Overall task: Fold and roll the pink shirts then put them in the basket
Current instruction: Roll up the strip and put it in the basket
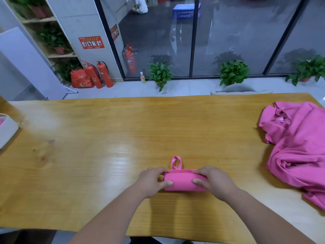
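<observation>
A rolled pink shirt (182,181) lies near the front middle of the wooden table (105,138), with a small loop of pink fabric sticking out behind it. My left hand (152,180) grips the roll's left end, thumb on the near side and fingers over the top. Its right end is gripped the same way by my right hand (214,180). A heap of loose pink shirts (297,141) lies at the table's right edge. The white basket (7,131) stands at the far left edge, mostly cut off, with some pink inside.
A grey chair back (239,89) shows behind the table's far edge. Beyond it are potted plants (161,73) on a tiled floor, red fire extinguishers (103,74) and a glass wall. A white board (26,67) leans at the left.
</observation>
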A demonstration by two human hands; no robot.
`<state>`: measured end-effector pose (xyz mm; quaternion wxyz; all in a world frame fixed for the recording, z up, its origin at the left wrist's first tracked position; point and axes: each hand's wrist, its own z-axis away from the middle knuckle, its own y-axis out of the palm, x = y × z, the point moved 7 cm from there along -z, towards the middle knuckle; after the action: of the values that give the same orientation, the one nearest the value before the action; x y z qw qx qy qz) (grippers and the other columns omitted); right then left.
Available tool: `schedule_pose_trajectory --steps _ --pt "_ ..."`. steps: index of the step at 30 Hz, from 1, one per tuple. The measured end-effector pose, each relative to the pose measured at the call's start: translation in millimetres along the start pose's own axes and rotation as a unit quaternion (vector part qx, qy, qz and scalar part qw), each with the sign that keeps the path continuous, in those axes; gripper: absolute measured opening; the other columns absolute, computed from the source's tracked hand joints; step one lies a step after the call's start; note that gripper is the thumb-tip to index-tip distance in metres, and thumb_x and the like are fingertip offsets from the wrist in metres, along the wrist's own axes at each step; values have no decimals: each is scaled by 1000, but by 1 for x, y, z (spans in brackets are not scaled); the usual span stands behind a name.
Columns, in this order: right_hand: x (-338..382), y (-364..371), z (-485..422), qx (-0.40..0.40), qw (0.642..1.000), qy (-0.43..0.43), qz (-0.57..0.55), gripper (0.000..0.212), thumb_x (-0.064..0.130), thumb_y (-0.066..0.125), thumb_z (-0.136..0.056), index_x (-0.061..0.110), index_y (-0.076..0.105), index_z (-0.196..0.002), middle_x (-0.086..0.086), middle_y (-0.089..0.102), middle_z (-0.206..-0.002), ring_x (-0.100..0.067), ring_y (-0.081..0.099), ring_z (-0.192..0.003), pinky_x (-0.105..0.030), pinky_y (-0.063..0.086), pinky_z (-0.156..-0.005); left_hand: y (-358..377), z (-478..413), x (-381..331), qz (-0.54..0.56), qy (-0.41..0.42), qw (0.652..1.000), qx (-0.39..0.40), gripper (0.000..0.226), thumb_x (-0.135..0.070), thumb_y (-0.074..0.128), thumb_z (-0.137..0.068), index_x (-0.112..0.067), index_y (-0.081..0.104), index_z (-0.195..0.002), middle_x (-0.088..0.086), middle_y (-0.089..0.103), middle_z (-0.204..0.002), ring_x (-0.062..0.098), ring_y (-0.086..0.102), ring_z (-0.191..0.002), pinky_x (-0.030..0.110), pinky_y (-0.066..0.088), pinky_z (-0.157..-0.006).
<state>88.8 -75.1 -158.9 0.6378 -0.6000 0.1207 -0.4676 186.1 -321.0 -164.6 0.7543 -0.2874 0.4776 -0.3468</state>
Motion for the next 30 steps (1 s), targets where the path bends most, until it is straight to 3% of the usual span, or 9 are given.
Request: schedule_pose_trajectory --steps 4,6,10,12,15,20,23,27,30 --pt "22 -11 0 -147 985 -32 82 28 39 73 -94 42 72 -121 16 68 -114 -18 62 -106 -36 52 -84 -11 -8 -9 -11 -37 998 -56 58 -71 65 -90 -45 55 -141 -18 69 -123 15 56 -123 44 43 -107" --pt "33 -2 8 -189 974 -65 110 43 21 83 -83 37 72 -120 11 68 -114 -21 62 -105 -37 52 -83 -14 -7 -13 -37 -47 994 -88 59 -72 63 -90 -45 53 -142 -18 65 -126 16 53 -126 44 42 -106" --pt "35 3 23 -217 965 -79 123 34 37 58 -100 35 64 -134 11 64 -131 -19 58 -122 -38 49 -96 -15 -2 -11 -54 -83 986 -133 66 -78 59 -87 -42 54 -142 -11 60 -131 18 54 -127 44 45 -104" --pt "33 1 20 -199 970 -61 127 35 44 50 -102 39 62 -135 14 64 -131 -17 58 -123 -37 50 -95 -13 1 -6 -32 -118 982 -144 76 -85 57 -82 -38 54 -141 -9 61 -129 18 59 -122 44 51 -100" --pt "33 0 12 -158 980 -22 116 36 46 60 -101 45 60 -137 16 64 -129 -15 58 -119 -36 51 -89 -4 9 8 74 -193 968 -142 94 -94 57 -71 -30 53 -140 -5 66 -124 18 67 -108 39 57 -87" --pt "39 -5 11 -112 988 23 101 46 56 50 -104 47 51 -149 16 60 -132 -16 52 -123 -33 48 -97 8 26 7 179 -254 936 -164 67 -80 64 -82 -23 48 -113 -4 67 -97 18 67 -86 39 59 -83" --pt "48 -6 11 -90 992 65 51 50 64 54 -99 48 53 -146 12 60 -119 -17 57 -116 -32 49 -92 23 25 -4 245 -258 923 -144 68 -87 60 -70 -27 54 -102 -2 72 -92 21 72 -85 41 60 -86" --pt "57 8 13 -57 993 88 -55 54 61 68 -91 42 61 -140 9 67 -122 -17 66 -112 -32 51 -86 24 20 -26 253 -225 933 -121 59 -70 66 -84 -25 53 -120 -1 71 -107 23 71 -99 38 57 -90" --pt "67 22 16 -24 986 69 -152 52 46 73 -92 36 64 -142 15 72 -115 -8 67 -105 -20 46 -82 18 16 -29 218 -196 950 -108 60 -54 73 -90 -22 50 -136 1 70 -119 25 69 -109 37 54 -91"
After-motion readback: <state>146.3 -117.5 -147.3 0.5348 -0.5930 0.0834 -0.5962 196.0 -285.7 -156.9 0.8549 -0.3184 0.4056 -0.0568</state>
